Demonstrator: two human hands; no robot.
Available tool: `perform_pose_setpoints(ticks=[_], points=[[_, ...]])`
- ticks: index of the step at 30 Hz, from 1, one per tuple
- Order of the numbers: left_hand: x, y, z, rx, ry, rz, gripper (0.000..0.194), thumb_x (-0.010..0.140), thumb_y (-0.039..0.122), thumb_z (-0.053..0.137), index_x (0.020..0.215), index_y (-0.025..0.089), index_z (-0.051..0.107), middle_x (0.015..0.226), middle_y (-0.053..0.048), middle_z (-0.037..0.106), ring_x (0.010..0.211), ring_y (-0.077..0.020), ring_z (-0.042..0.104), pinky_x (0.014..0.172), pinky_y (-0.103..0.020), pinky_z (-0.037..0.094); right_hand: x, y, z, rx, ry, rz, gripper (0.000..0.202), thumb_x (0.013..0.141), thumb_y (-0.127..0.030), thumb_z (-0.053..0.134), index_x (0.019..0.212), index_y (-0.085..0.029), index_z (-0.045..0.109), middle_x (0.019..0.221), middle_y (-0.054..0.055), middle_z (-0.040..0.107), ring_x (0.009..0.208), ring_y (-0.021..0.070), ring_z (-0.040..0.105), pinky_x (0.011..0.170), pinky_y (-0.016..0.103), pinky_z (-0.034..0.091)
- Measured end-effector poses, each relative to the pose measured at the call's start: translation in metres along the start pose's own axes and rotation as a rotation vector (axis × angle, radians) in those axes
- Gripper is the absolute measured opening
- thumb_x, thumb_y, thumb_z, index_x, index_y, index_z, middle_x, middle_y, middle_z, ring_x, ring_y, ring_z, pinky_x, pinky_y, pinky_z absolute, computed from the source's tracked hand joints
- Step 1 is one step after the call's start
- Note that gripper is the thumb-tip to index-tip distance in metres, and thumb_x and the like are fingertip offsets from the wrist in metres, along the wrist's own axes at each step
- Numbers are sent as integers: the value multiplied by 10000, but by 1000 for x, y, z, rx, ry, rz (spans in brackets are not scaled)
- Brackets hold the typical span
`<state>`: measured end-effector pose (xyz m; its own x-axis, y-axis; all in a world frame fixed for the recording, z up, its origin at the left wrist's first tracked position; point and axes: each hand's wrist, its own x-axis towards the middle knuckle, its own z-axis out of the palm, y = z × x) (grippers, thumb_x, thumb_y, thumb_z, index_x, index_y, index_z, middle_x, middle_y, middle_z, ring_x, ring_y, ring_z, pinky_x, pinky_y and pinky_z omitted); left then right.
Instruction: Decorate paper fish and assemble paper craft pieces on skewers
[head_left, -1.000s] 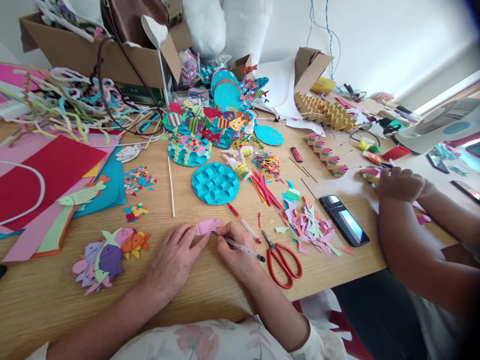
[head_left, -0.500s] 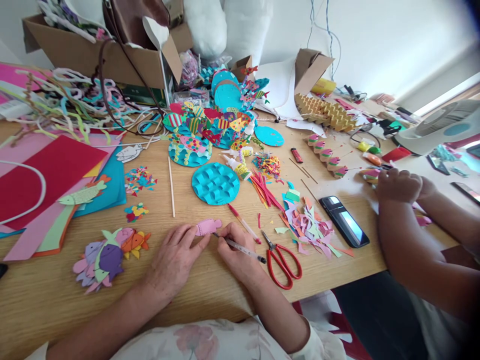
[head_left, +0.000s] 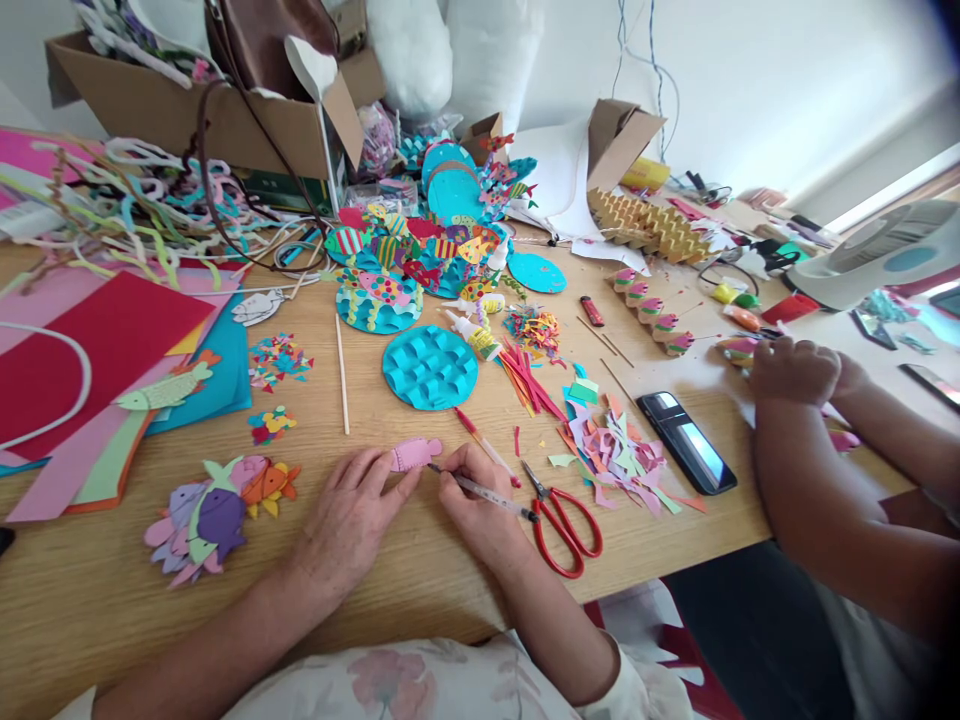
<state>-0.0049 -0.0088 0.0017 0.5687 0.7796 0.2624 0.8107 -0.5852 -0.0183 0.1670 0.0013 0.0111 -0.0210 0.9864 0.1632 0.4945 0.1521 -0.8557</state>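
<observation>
A small pink paper fish (head_left: 409, 455) with drawn marks lies flat on the table. My left hand (head_left: 349, 510) rests at its left end, thumb and fingertips holding it down. A gel pen (head_left: 495, 498) with a clear barrel and black end is pinched in my right hand (head_left: 474, 500); its tip meets the fish's lower edge. Close by on the right lie red-handled scissors (head_left: 566, 530) and a red pen (head_left: 487, 447). A stack of cut paper fish (head_left: 206, 520), in purple, green, pink and orange, is left of my left hand.
A blue woven paper disc (head_left: 430, 367) lies ahead, with glue bottles (head_left: 474, 333) beside it. Paper scraps (head_left: 615, 445) and a phone (head_left: 686, 443) are to the right. Another person's hands (head_left: 796, 370) work at the right. Coloured sheets (head_left: 105, 360) cover the left side.
The pen and my right hand have shifted very slightly to the right along the fish's edge. My left hand and the paper fish stay in place.
</observation>
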Motion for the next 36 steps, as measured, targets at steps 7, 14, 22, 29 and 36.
perform_pose_setpoints(ticks=[7, 14, 22, 29, 36], points=[[-2, 0, 2, -8, -19, -22, 444, 826, 63, 443, 1200, 272, 561, 1070, -78, 562, 1036, -236, 479, 893, -401, 446, 1, 0, 1, -28, -31, -6, 78, 668, -131, 453, 648, -205, 469, 488, -70, 445, 411, 75, 383, 416, 187, 279], [-2, 0, 3, -43, 5, -13, 433, 820, 57, 445, 1189, 244, 572, 1070, -98, 558, 1035, -249, 476, 879, -411, 449, 1, 0, 2, -33, -34, -13, 60, 692, -154, 459, 663, -199, 486, 504, -67, 468, 417, 71, 389, 422, 186, 284], [-2, 0, 3, -46, 39, -9, 422, 825, 65, 438, 1182, 240, 580, 1055, -100, 567, 1020, -253, 481, 869, -415, 443, 0, 3, 3, -41, -18, 3, 62, 700, -156, 465, 669, -204, 488, 500, -66, 460, 421, 78, 397, 429, 192, 294], [-2, -1, 4, -7, 34, 5, 437, 830, 54, 409, 1187, 246, 574, 1057, -88, 572, 1020, -244, 481, 864, -398, 453, 0, 3, 2, -46, -14, -30, 76, 681, -131, 456, 666, -203, 473, 501, -72, 448, 419, 75, 389, 436, 194, 294], [-4, -1, 5, -9, 38, 12, 461, 806, 41, 426, 1198, 245, 560, 1071, -90, 557, 1023, -253, 474, 858, -403, 459, 0, 0, 0, -53, -32, -7, 72, 684, -138, 452, 666, -204, 474, 504, -68, 441, 426, 80, 391, 438, 197, 295]])
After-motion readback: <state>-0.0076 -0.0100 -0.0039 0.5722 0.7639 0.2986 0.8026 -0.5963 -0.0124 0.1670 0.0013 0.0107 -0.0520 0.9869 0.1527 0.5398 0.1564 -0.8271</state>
